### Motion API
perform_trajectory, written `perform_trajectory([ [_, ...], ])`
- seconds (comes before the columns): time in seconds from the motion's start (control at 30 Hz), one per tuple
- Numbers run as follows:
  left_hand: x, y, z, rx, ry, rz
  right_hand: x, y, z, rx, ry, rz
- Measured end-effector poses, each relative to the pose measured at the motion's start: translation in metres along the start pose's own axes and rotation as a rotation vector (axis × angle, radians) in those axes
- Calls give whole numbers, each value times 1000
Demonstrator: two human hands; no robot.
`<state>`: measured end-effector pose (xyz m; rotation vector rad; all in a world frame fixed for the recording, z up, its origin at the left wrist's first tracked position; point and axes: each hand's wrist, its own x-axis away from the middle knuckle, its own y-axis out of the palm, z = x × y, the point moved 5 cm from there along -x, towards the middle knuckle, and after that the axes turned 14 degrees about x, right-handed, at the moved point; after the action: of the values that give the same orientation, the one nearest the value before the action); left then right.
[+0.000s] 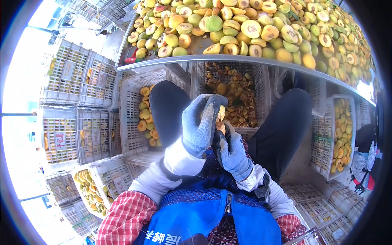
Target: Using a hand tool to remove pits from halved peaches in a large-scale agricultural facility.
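Both hands are together over my lap in grey-blue knitted work gloves with dark palms. My left hand (200, 125) curls around a cut yellow peach (221, 113), its fingers bent over the top. From below, my right hand (234, 153) grips the brownish lower part of the same fruit. Gloved fingers cover much of the peach, so whether it is one piece or two is hard to tell. Beneath the hands, between my knees, stands a plastic crate (260, 88) with peach pits and scraps (235, 107).
A metal-edged table (196, 58) heaped with halved peaches (251, 29) spans the front. A red-handled object (131, 58) lies at its left corner. Peach crates flank me at left (130, 122) and right (321, 147); stacked crates (59, 134) stand farther left. Another person (364, 162) is partly visible at right.
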<state>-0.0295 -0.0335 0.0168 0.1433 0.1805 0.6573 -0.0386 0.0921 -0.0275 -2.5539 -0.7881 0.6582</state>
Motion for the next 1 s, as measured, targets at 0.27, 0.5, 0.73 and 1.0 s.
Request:
perform_trajectory([
  [0.27, 3, 5, 2, -170, 8, -131, 15, 13, 17, -269, 110, -80],
  [0.5, -4, 11, -5, -35, -179, -258, 21, 19, 15, -1181, 633, -349],
  [0.73, -17, 22, -43, 231, -593, -380, 8, 18, -9, -2374, 826, -720],
  [1.0, 1, -12, -106, 640, -581, 56, -13, -2, 31, -2336, 560, -516],
])
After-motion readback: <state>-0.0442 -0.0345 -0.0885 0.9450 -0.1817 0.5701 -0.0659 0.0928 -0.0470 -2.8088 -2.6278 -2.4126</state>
